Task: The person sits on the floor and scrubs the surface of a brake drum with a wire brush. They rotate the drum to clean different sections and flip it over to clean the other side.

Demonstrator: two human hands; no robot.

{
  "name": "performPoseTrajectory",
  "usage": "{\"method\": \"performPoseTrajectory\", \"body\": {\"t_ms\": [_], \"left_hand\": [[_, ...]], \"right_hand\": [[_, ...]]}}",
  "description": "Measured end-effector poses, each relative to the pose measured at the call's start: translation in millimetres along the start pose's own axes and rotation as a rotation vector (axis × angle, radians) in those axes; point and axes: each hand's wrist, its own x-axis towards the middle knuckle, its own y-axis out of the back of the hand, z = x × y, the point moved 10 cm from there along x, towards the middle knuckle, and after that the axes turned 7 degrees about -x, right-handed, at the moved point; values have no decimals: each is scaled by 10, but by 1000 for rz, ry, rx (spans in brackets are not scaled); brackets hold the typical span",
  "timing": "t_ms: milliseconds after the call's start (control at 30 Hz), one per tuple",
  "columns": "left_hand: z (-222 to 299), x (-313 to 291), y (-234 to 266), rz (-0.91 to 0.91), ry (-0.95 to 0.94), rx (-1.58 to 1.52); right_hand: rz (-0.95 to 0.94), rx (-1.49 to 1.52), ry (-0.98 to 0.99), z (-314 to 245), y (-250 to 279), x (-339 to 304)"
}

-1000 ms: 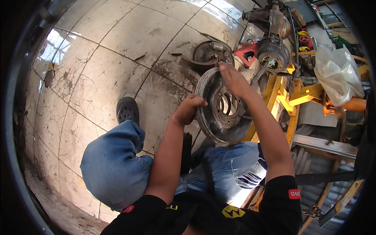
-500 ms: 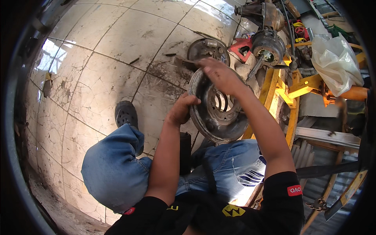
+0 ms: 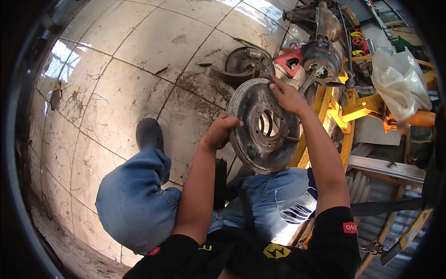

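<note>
A round, dark, grimy metal brake backing plate (image 3: 251, 144) is held tilted above my right thigh. Bolt holes ring its central opening, and curved pieces show through that opening. My left hand (image 3: 219, 132) is closed on its left rim, thumb on the near face and fingers hidden behind. At the upper right edge, my right hand (image 3: 289, 96) grips the rim, its fingers reaching over the top. Just beyond, on the floor, lies another round brake plate (image 3: 253, 56) with a curved brake shoe (image 3: 232, 77) against its near side.
Behind to the right stands a greasy axle housing (image 3: 320, 58) beside a red stand (image 3: 290, 63). Yellow metal frames (image 3: 348, 118) and a clear plastic bag (image 3: 399, 83) fill the right side. Small dark strips (image 3: 161, 70) lie on the cracked tile floor (image 3: 116, 102).
My right hand has moved right and down from across the plate's top to its upper right rim. The plate has turned to face me more, while my left hand keeps its hold.
</note>
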Motion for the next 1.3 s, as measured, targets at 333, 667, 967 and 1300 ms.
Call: {"method": "performPoseTrajectory", "body": {"t_ms": [333,667,967,1300], "left_hand": [[65,-34,-96,-45,21,-26],[79,15,-71,-69,-16,-41],[96,-45,-65,-30,-2,45],[58,26,-63,-49,-15,8]], "right_hand": [[174,-291,263,-365,-222,-81],[102,-283,239,-459,-259,-111],[61,-262,302,-674,-294,-149],[135,-319,253,-456,-206,-95]]}}
